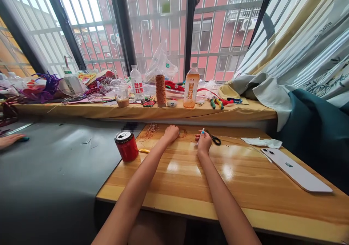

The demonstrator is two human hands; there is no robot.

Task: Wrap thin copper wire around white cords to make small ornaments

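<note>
Yr L hand (171, 133) by thin cord coil (186, 132), grip can't tell; R hand (205, 142) grasps slim white item (203, 130). Cord tangle (150, 130), far L, loose; no finished pc. seen, prob. early.

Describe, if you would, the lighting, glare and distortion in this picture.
Head view: bright daylight through the barred glass window; head view: white glare on the glossy brown wooden tabletop; head view: wide-angle stretch near the edges, apparently including the slim white phone.

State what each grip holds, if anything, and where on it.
Right grip: a slim white object, near its blue-marked upper end. Left grip: cannot tell.
</note>
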